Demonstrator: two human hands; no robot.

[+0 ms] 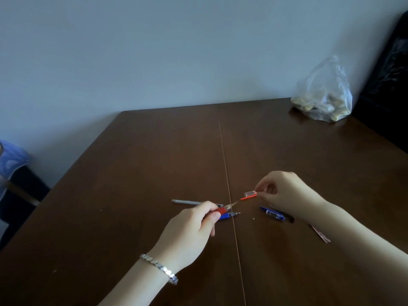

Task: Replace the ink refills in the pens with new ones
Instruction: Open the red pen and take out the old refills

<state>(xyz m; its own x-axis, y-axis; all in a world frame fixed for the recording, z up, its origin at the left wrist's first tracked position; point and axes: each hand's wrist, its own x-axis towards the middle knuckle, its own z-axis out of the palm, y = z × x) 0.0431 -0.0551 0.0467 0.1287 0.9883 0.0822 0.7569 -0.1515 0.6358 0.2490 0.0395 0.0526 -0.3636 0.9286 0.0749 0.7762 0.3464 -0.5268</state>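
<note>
My left hand (194,226) grips a red pen (224,209) by its red grip, tip pointing up and right. My right hand (284,191) pinches the pen's clear cap with a red clip (250,194), held just off the tip. A blue pen (229,215) lies on the table under my left fingers. A grey pen (187,202) lies to the left of them. Another blue pen with a clear cap (274,213) lies below my right hand.
The brown wooden table (154,173) has a seam down its middle. A clear plastic bag with pale lumps (324,96) sits at the far right corner. A thin reddish strip (321,234) lies beside my right forearm. A dark chair (19,191) stands at the left.
</note>
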